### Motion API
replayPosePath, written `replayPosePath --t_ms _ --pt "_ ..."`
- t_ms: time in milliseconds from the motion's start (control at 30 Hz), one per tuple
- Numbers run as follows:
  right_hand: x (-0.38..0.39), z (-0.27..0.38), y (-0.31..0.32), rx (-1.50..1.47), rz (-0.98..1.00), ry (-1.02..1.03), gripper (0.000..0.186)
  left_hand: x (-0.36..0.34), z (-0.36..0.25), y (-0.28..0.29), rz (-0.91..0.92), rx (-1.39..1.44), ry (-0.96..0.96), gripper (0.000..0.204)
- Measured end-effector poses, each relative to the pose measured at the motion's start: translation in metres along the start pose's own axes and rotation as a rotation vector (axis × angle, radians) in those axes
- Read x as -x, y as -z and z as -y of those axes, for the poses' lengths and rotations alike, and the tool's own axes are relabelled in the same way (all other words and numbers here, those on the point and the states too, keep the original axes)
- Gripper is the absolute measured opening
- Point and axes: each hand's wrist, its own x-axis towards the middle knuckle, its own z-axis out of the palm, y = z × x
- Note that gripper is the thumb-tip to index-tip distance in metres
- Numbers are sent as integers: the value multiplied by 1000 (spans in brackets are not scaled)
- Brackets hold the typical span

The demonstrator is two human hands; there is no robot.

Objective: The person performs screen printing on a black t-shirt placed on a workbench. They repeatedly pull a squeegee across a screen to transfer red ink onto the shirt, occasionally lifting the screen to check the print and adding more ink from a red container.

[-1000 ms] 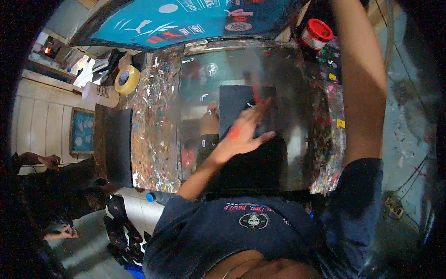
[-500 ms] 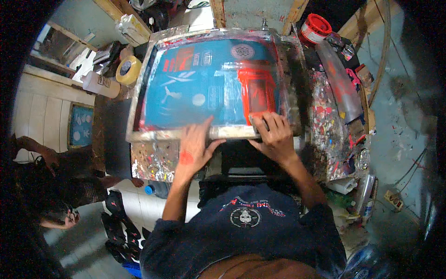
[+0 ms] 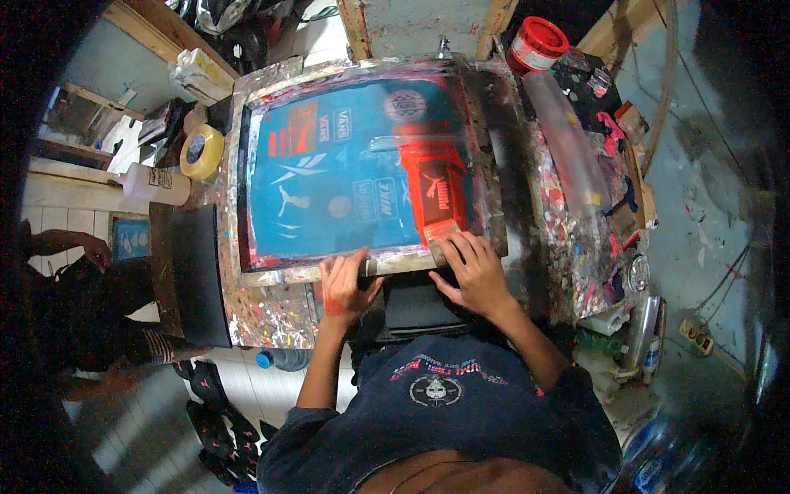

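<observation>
1. Blue mesh [image 3: 325,226] with pale shapes filled a wooden frame [image 3: 288,276] over your paint-spattered table [image 3: 276,319], at twelve o'clock from your chest; its middle was the dial's centre below.
2. Wet-looking red ink [image 3: 428,216] lay on the mesh between three and four o'clock.
3. Your left hand [image 3: 342,284] was at six, its fingers close together over the frame's near bar, thumb apart; you could not tell whether it squeezed.
4. Your right hand [image 3: 471,267] was between four and five, fingers bent beside the ink's near end, thumb apart below; whether they were clamped on anything, you could not tell.
5. Black board [image 3: 415,311] showed under the near bar at five.
6. Around you: red tub [image 3: 537,45] at two, tape roll [image 3: 197,153] and white bottle [image 3: 155,183] at nine.
</observation>
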Motion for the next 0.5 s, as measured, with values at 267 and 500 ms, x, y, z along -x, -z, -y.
replayPosePath --t_ms 267,500 --pt "-30 -53 40 -178 -78 -49 60 -85 -1 32 8 241 -137 47" --pt "-179 -275 122 158 -466 -193 34 -324 -67 -85 -112 470 -337 70"
